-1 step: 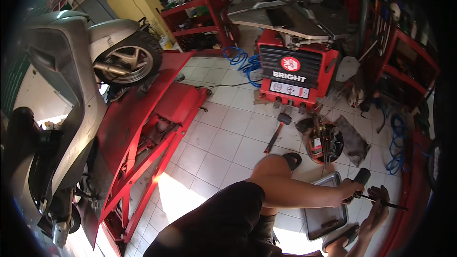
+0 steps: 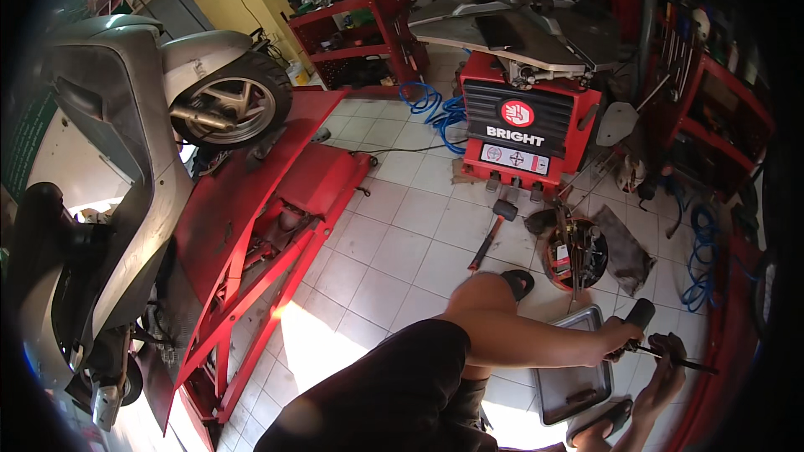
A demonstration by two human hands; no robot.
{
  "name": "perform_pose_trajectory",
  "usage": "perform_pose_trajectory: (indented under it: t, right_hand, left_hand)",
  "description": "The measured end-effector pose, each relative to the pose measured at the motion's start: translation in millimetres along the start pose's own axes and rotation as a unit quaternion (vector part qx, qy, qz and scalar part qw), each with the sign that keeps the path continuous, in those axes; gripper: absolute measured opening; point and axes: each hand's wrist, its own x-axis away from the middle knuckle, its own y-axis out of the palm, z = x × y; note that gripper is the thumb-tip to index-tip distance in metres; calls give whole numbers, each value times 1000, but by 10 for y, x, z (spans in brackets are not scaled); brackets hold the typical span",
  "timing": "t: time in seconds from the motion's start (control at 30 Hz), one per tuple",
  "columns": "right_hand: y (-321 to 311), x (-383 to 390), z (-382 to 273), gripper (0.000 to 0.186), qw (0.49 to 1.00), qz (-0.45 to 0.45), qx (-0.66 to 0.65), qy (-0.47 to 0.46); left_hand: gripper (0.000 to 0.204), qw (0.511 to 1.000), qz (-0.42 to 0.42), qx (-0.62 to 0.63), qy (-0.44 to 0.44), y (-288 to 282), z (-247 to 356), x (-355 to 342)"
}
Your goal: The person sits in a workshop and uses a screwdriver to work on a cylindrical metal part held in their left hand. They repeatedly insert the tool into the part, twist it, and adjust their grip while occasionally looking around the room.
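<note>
My left hand [image 2: 618, 340] is closed around a dark tool, with a thick, rounded cylinder [image 2: 641, 312] showing above the fist. A long thin dark shaft [image 2: 697, 366] runs from it to the right; its exact kind is unclear. Bent fingers of my right hand [image 2: 664, 368] lie at that shaft, further along from the left. Beneath my left forearm is a grey metal tray [image 2: 548, 406], holding a small brownish piece [image 2: 584, 398] near its lower end.
A round tub of tools [image 2: 578, 285] stands beyond the tray, near a hammer [image 2: 494, 233] on the tiles. A red tyre-changing machine [image 2: 519, 130] is ahead. Leftward, a scooter [image 2: 142, 117] stands on a red lift [image 2: 276, 176]. Blue hose [image 2: 702, 255] lies coiled at right.
The view has shifted slightly, so the surroundings sit a little further right. Both hands keep the same pose at the tool.
</note>
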Motion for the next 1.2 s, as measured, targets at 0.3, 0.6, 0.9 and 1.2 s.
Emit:
perform_pose_trajectory:
  t: [0.3, 0.6, 0.9, 1.2]
  right_hand:
    - [-144, -156, 180, 13, 994, -96, 39, -23]
    - [-110, -126, 38, 17, 990, -130, 51, -29]
    - [-191, -83, 211, 14, 992, -106, 69, -21]
    - [-152, -135, 181, 12, 992, -110, 62, -28]
  left_hand:
    - [38, 999, 30, 13, 18, 10, -82, -84]
    - [40, 1000, 9, 17, 10, -52, -17, -52]
    - [40, 1000, 0, 11, -2, -20, 17, 58]
    - [34, 1000, 4, 19, -18, -6, 37, 90]
